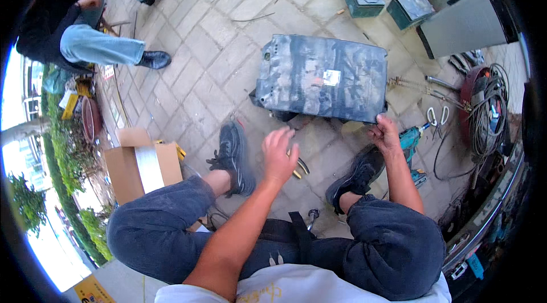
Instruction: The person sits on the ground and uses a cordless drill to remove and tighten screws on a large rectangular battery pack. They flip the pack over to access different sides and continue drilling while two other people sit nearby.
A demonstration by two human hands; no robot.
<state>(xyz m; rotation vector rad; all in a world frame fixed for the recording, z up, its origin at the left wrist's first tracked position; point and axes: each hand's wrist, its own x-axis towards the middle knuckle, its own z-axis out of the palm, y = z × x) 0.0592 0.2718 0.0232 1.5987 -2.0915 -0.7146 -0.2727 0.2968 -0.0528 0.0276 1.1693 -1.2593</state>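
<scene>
On the paving (196,69), a scuffed grey-black case (305,84) lies beyond the shoes (232,158). Right hand (385,134) pinches its near right corner; left hand (279,154) is empty, fingers loosely spread. Step, probably: positioning the case. Next move likely calls for a two-handed hold.

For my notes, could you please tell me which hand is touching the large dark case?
The right hand, at the near right corner of the case; the left hand hangs apart, over paving.

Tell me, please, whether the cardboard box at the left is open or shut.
Open. The box has its flaps spread apart, and something white shows between them. What else is inside, I cannot tell.
</scene>
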